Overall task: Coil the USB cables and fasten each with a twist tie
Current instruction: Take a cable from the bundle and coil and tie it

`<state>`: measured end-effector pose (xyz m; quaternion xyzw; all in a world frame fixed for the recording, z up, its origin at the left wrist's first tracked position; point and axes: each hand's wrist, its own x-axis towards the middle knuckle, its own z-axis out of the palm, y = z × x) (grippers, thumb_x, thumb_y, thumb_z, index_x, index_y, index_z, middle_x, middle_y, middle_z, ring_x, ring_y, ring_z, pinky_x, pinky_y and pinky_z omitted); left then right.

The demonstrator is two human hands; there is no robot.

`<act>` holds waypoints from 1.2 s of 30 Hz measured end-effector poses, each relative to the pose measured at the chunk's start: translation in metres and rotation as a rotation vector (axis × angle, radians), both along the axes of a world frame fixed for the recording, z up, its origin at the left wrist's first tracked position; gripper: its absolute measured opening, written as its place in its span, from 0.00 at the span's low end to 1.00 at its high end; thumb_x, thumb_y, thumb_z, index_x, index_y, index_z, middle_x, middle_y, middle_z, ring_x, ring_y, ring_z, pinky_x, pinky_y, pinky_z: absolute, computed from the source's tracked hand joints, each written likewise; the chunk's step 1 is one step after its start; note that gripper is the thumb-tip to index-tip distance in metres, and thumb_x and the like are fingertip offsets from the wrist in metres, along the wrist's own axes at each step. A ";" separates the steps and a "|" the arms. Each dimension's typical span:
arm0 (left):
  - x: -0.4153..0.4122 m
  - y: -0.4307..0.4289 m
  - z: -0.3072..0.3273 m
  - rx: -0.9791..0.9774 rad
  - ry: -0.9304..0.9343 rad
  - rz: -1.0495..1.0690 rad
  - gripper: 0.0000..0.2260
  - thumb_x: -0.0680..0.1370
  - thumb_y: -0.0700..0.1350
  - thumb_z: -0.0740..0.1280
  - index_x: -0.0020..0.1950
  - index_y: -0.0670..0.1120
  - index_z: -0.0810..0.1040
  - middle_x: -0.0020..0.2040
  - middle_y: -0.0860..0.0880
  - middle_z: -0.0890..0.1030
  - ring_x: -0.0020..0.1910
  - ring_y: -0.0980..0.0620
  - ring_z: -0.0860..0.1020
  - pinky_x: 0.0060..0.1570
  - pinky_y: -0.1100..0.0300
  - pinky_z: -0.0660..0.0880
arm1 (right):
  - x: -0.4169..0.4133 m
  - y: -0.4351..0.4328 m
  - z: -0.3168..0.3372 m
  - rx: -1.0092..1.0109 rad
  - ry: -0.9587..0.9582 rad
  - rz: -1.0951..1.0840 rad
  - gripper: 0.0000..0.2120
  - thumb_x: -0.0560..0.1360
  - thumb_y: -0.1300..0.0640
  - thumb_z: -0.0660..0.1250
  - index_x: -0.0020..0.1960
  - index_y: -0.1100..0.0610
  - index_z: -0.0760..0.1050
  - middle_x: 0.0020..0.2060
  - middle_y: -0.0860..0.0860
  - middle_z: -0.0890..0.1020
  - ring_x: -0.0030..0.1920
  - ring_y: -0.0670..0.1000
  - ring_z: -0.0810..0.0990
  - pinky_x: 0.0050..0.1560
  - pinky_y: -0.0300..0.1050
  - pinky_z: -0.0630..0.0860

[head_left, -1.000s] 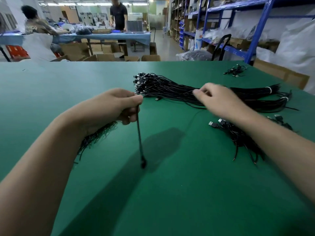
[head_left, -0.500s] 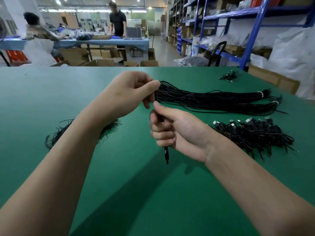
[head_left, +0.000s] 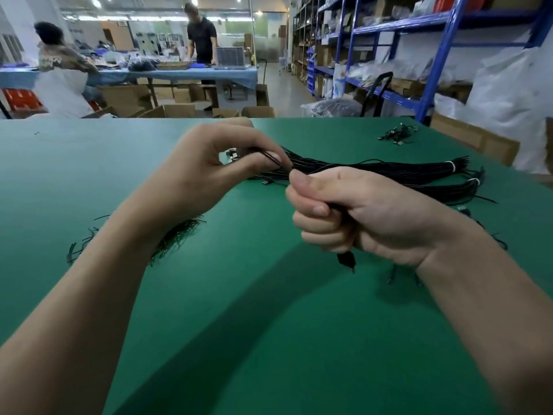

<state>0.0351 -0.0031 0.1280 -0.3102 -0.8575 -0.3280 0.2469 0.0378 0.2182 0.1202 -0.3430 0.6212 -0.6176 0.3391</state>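
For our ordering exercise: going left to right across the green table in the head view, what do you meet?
Twist ties → left hand → right hand → bundle's banded ends.

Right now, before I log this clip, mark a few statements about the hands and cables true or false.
1. The right hand grips a cable in its fist, with the plug end poking out below. True.
2. The left hand lies flat on the table. False: it is off the green table, pinching the cable.
3. A long cable bundle lies behind both hands. True.
4. Red bands bind that bundle. False: the bands are white.
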 end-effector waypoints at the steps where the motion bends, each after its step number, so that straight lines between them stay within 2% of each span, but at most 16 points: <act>1: 0.002 0.001 0.002 0.009 0.011 -0.009 0.05 0.80 0.46 0.70 0.53 0.55 0.84 0.40 0.58 0.77 0.40 0.57 0.75 0.45 0.69 0.69 | 0.000 0.004 0.001 0.034 0.041 -0.016 0.20 0.81 0.47 0.56 0.33 0.53 0.63 0.26 0.48 0.57 0.26 0.48 0.52 0.28 0.45 0.47; 3: 0.005 0.005 0.004 0.021 0.014 -0.032 0.06 0.79 0.48 0.71 0.54 0.56 0.84 0.38 0.57 0.72 0.39 0.58 0.71 0.44 0.69 0.67 | 0.000 0.010 0.005 0.055 0.081 -0.012 0.20 0.82 0.48 0.55 0.33 0.54 0.63 0.25 0.48 0.58 0.26 0.48 0.52 0.28 0.45 0.48; 7: 0.014 0.007 0.016 0.028 0.092 -0.026 0.08 0.78 0.53 0.71 0.57 0.56 0.83 0.41 0.52 0.75 0.41 0.55 0.71 0.43 0.62 0.67 | 0.002 0.020 0.018 -0.001 0.101 0.036 0.20 0.82 0.48 0.55 0.33 0.53 0.64 0.26 0.48 0.58 0.26 0.49 0.53 0.27 0.43 0.51; 10: 0.022 0.005 0.028 0.035 0.262 0.013 0.06 0.83 0.53 0.65 0.58 0.59 0.80 0.40 0.58 0.72 0.40 0.59 0.70 0.41 0.66 0.65 | 0.006 0.027 0.025 -0.023 0.126 0.068 0.21 0.83 0.48 0.53 0.32 0.53 0.64 0.26 0.48 0.58 0.25 0.49 0.54 0.27 0.42 0.52; 12: 0.022 0.006 0.028 0.043 0.295 0.022 0.07 0.84 0.51 0.63 0.58 0.59 0.80 0.40 0.55 0.73 0.39 0.59 0.70 0.39 0.65 0.65 | 0.008 0.028 0.028 -0.051 0.113 0.081 0.21 0.83 0.48 0.53 0.32 0.53 0.65 0.26 0.48 0.58 0.25 0.48 0.54 0.26 0.41 0.52; 16: 0.011 0.022 0.004 0.141 0.141 0.014 0.08 0.84 0.48 0.62 0.54 0.60 0.79 0.40 0.47 0.79 0.37 0.48 0.73 0.37 0.53 0.68 | 0.011 0.022 0.029 -0.209 -0.087 0.082 0.20 0.82 0.47 0.52 0.33 0.52 0.65 0.27 0.46 0.55 0.27 0.46 0.52 0.26 0.41 0.49; 19: 0.003 0.038 -0.017 0.167 -0.005 0.039 0.09 0.84 0.46 0.61 0.55 0.52 0.81 0.43 0.46 0.82 0.42 0.51 0.77 0.46 0.51 0.75 | 0.008 0.016 0.029 -0.407 -0.280 -0.012 0.18 0.83 0.48 0.52 0.37 0.52 0.65 0.30 0.45 0.52 0.29 0.45 0.50 0.28 0.40 0.48; 21: 0.002 0.049 -0.027 0.103 -0.079 0.056 0.11 0.84 0.45 0.61 0.56 0.44 0.82 0.43 0.47 0.82 0.43 0.59 0.75 0.49 0.55 0.75 | 0.004 0.012 0.025 -0.516 -0.353 -0.113 0.15 0.84 0.50 0.53 0.39 0.53 0.66 0.31 0.45 0.52 0.30 0.45 0.50 0.29 0.40 0.50; 24: 0.005 0.063 -0.038 -0.052 -0.141 0.073 0.10 0.84 0.44 0.61 0.53 0.41 0.80 0.34 0.48 0.75 0.33 0.58 0.66 0.38 0.63 0.68 | -0.006 0.008 0.015 -0.588 -0.377 -0.281 0.15 0.85 0.53 0.53 0.42 0.55 0.69 0.31 0.45 0.57 0.30 0.45 0.53 0.30 0.38 0.52; 26: 0.008 0.067 -0.039 -0.142 -0.171 0.094 0.08 0.84 0.44 0.61 0.52 0.44 0.79 0.31 0.50 0.72 0.31 0.53 0.65 0.34 0.59 0.65 | -0.014 0.007 0.007 -0.538 -0.282 -0.422 0.14 0.86 0.55 0.53 0.44 0.57 0.70 0.29 0.46 0.62 0.29 0.44 0.58 0.28 0.37 0.55; 28: 0.010 0.066 -0.036 -0.219 -0.164 0.123 0.08 0.84 0.44 0.61 0.52 0.46 0.80 0.30 0.50 0.72 0.31 0.50 0.66 0.35 0.54 0.64 | -0.021 0.005 -0.002 -0.440 -0.131 -0.592 0.14 0.87 0.56 0.53 0.46 0.58 0.71 0.28 0.46 0.67 0.28 0.44 0.63 0.27 0.37 0.60; 30: 0.014 0.064 -0.032 -0.298 -0.134 0.167 0.10 0.84 0.47 0.61 0.56 0.49 0.82 0.30 0.51 0.74 0.30 0.51 0.69 0.36 0.52 0.67 | -0.026 0.002 -0.011 -0.362 0.028 -0.757 0.15 0.87 0.57 0.52 0.46 0.59 0.72 0.29 0.47 0.72 0.29 0.45 0.68 0.30 0.38 0.67; 32: 0.020 0.064 -0.026 -0.374 -0.114 0.196 0.12 0.84 0.51 0.60 0.58 0.52 0.83 0.34 0.54 0.79 0.33 0.52 0.72 0.41 0.51 0.72 | -0.028 -0.001 -0.017 -0.284 0.195 -0.878 0.16 0.87 0.58 0.52 0.46 0.59 0.74 0.32 0.49 0.77 0.31 0.46 0.75 0.35 0.40 0.74; 34: 0.026 0.065 -0.021 -0.409 -0.087 0.209 0.12 0.84 0.52 0.59 0.57 0.55 0.83 0.39 0.54 0.83 0.36 0.52 0.74 0.44 0.50 0.74 | -0.027 -0.004 -0.021 -0.242 0.319 -0.893 0.16 0.87 0.58 0.52 0.46 0.60 0.75 0.35 0.51 0.81 0.34 0.47 0.80 0.38 0.39 0.78; 36: 0.029 0.064 -0.016 -0.402 -0.020 0.209 0.12 0.84 0.52 0.60 0.54 0.55 0.84 0.40 0.53 0.83 0.36 0.52 0.75 0.43 0.49 0.75 | -0.025 -0.004 -0.022 -0.176 0.461 -0.855 0.16 0.86 0.60 0.53 0.46 0.61 0.75 0.36 0.52 0.82 0.35 0.46 0.81 0.38 0.37 0.78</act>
